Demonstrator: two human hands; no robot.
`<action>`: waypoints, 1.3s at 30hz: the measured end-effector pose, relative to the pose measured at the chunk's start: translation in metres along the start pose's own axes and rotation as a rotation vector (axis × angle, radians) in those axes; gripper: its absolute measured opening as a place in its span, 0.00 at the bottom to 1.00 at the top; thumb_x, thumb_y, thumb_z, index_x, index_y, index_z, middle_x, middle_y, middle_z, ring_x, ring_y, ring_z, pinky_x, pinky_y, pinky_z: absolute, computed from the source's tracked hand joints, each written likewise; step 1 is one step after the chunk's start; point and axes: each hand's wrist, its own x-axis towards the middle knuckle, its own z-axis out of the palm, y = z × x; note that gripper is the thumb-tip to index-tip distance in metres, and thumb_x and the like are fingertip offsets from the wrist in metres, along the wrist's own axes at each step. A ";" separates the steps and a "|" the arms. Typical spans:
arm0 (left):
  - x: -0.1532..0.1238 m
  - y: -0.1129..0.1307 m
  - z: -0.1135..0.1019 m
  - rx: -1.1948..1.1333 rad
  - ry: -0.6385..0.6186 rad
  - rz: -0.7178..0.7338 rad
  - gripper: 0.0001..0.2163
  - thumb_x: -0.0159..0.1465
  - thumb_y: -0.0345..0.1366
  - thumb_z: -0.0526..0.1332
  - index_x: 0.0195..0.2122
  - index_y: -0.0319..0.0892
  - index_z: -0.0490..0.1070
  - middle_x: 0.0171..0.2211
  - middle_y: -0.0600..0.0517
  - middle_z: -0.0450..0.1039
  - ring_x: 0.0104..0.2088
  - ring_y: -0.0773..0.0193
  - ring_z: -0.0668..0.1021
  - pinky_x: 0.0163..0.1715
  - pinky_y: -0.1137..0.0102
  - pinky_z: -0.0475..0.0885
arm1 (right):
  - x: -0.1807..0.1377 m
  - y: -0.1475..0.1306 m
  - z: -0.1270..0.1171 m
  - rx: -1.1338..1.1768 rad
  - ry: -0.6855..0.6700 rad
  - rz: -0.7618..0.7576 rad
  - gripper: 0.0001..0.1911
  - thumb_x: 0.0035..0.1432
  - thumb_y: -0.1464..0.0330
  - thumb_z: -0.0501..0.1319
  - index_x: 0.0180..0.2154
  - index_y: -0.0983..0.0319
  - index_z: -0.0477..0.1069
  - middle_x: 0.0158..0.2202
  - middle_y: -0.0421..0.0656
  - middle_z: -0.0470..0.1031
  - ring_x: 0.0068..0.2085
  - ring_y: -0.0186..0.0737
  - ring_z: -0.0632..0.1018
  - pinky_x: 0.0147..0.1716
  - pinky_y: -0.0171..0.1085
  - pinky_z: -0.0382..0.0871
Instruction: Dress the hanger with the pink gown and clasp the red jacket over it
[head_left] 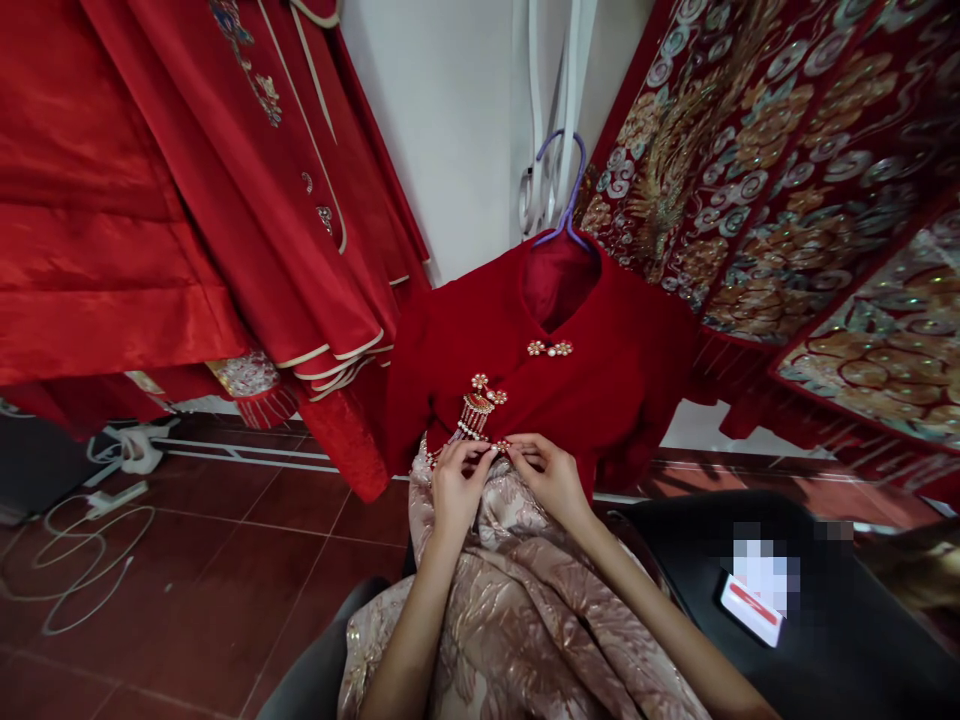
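A red jacket (465,320) with a stand collar hangs in front of me on a purple hanger (574,190). At its neck is a beaded flower frog button (550,348). A beaded tassel ornament (476,410) sits lower on the front. Below it, my left hand (456,492) and my right hand (551,482) meet, fingertips pinched around a small beaded flower frog button (501,447) at the jacket's front. The fingers partly cover it. Under my hands, a pinkish-beige brocade fabric (517,590) spreads across my lap.
Red garments (285,180) hang at the left, and a heavily embroidered garment (750,180) hangs at the right. A phone (752,607) lies on a black seat (840,640) to my right. A power strip (118,498) and white cables are on the tiled floor at left.
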 end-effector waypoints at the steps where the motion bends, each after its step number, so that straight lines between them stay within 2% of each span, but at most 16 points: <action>1: 0.000 0.000 0.000 -0.023 0.004 -0.011 0.06 0.62 0.39 0.63 0.36 0.44 0.76 0.36 0.51 0.77 0.37 0.64 0.78 0.36 0.71 0.75 | 0.000 0.001 0.000 0.021 -0.003 0.011 0.11 0.58 0.63 0.62 0.40 0.62 0.75 0.39 0.46 0.80 0.40 0.41 0.81 0.43 0.40 0.77; 8: -0.007 -0.003 0.007 -0.201 0.024 -0.096 0.06 0.61 0.39 0.63 0.35 0.43 0.75 0.32 0.52 0.77 0.34 0.66 0.79 0.37 0.71 0.77 | -0.001 0.002 0.005 0.086 -0.003 0.059 0.13 0.54 0.61 0.66 0.37 0.63 0.75 0.35 0.46 0.79 0.38 0.40 0.80 0.41 0.39 0.76; 12: -0.002 0.004 0.004 -0.279 0.020 -0.136 0.09 0.59 0.40 0.65 0.36 0.42 0.76 0.33 0.50 0.78 0.35 0.65 0.80 0.37 0.71 0.77 | 0.004 -0.006 -0.005 0.095 -0.048 0.101 0.14 0.51 0.60 0.68 0.35 0.64 0.75 0.34 0.46 0.79 0.35 0.38 0.79 0.39 0.37 0.75; 15: 0.014 0.016 0.002 -0.411 0.051 -0.205 0.13 0.60 0.43 0.64 0.40 0.40 0.76 0.36 0.48 0.79 0.35 0.64 0.80 0.36 0.71 0.77 | 0.008 -0.020 -0.027 0.149 -0.207 0.167 0.15 0.47 0.61 0.70 0.35 0.64 0.75 0.33 0.44 0.79 0.35 0.37 0.79 0.40 0.37 0.74; 18: 0.034 0.030 0.002 -0.617 0.039 -0.280 0.16 0.61 0.45 0.63 0.42 0.39 0.76 0.40 0.45 0.79 0.39 0.62 0.81 0.41 0.68 0.77 | 0.009 -0.035 -0.053 0.184 -0.402 0.219 0.14 0.48 0.62 0.70 0.36 0.63 0.76 0.34 0.43 0.80 0.36 0.36 0.79 0.42 0.38 0.74; 21: 0.049 0.040 0.007 -0.746 0.036 -0.357 0.17 0.57 0.45 0.67 0.42 0.38 0.77 0.41 0.45 0.80 0.41 0.61 0.81 0.44 0.65 0.76 | 0.007 -0.045 -0.069 0.184 -0.479 0.223 0.12 0.49 0.63 0.70 0.36 0.61 0.77 0.33 0.42 0.79 0.35 0.35 0.79 0.41 0.37 0.74; 26: 0.058 0.048 0.016 -0.798 0.069 -0.424 0.19 0.51 0.44 0.71 0.42 0.38 0.78 0.42 0.45 0.80 0.42 0.60 0.80 0.46 0.63 0.75 | 0.005 -0.047 -0.070 0.197 -0.491 0.234 0.13 0.48 0.62 0.70 0.36 0.61 0.77 0.33 0.41 0.79 0.35 0.35 0.79 0.41 0.37 0.74; 29: 0.060 0.051 0.016 -0.832 0.064 -0.462 0.19 0.50 0.43 0.72 0.41 0.39 0.78 0.43 0.45 0.80 0.42 0.61 0.80 0.44 0.66 0.74 | 0.006 -0.047 -0.068 0.203 -0.494 0.232 0.13 0.48 0.62 0.70 0.36 0.61 0.77 0.33 0.42 0.80 0.36 0.36 0.79 0.42 0.38 0.74; 35: 0.070 0.055 0.006 -0.910 -0.084 -0.644 0.17 0.49 0.40 0.71 0.39 0.41 0.78 0.41 0.48 0.79 0.28 0.71 0.77 0.32 0.74 0.72 | 0.004 -0.052 -0.065 0.215 -0.480 0.228 0.12 0.48 0.63 0.70 0.35 0.61 0.76 0.32 0.41 0.79 0.35 0.35 0.79 0.41 0.36 0.73; 39: 0.075 0.057 0.001 -0.921 -0.115 -0.719 0.14 0.49 0.38 0.68 0.38 0.42 0.79 0.42 0.50 0.79 0.27 0.72 0.76 0.29 0.76 0.70 | 0.003 -0.054 -0.062 0.220 -0.475 0.224 0.12 0.48 0.63 0.70 0.34 0.62 0.76 0.32 0.41 0.79 0.34 0.35 0.79 0.40 0.36 0.74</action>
